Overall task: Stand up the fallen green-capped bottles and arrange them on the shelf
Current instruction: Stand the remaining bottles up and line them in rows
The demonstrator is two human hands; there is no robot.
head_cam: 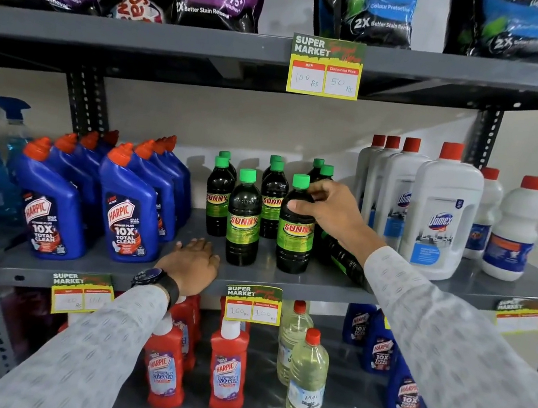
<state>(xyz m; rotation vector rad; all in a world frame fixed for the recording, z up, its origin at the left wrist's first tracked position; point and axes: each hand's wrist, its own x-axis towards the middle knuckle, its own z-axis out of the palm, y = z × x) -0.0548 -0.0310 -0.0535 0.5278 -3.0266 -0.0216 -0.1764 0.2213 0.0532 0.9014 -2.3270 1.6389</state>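
Observation:
Several dark green-capped bottles with green "Sunny" labels stand upright in the middle of the grey middle shelf (284, 282). My right hand (329, 209) is wrapped around the shoulder of the front right green-capped bottle (294, 238), which stands upright. Another green-capped bottle (342, 259) lies fallen just to its right, partly hidden under my right forearm. Left of the held one stands a front bottle (243, 221). My left hand (191, 265) rests flat on the shelf's front edge, fingers spread, holding nothing.
Blue Harpic bottles (128, 208) stand in rows left of the green group. White Domex bottles (438, 217) with red caps stand close on the right. Price tags (253, 303) hang on the shelf edge. Red cleaner bottles (227, 371) fill the shelf below; detergent pouches sit above.

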